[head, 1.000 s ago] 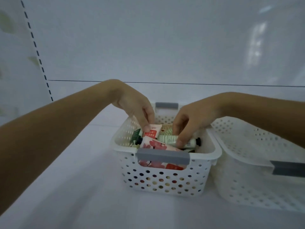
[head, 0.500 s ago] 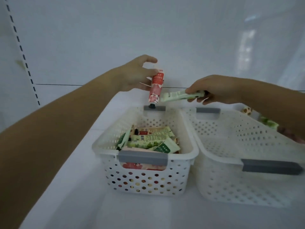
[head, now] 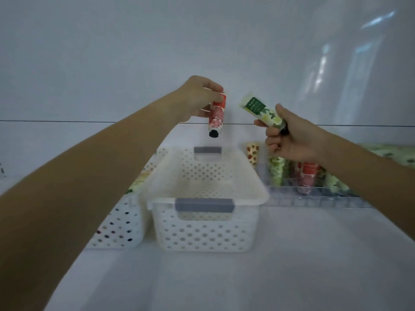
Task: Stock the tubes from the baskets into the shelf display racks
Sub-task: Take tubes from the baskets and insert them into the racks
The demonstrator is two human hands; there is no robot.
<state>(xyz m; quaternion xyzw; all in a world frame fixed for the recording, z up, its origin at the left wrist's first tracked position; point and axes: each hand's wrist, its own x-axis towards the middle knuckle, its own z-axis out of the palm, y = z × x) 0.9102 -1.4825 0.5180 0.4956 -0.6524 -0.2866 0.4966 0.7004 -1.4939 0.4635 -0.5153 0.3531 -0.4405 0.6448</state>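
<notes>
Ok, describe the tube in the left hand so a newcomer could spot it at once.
Start at the white basket in the middle of the shelf and look just above its far grey handle. There the left hand pinches a tube by its flat end, black cap hanging down. It is red and pink, unlike the tilted green tube in the right hand.
</notes>
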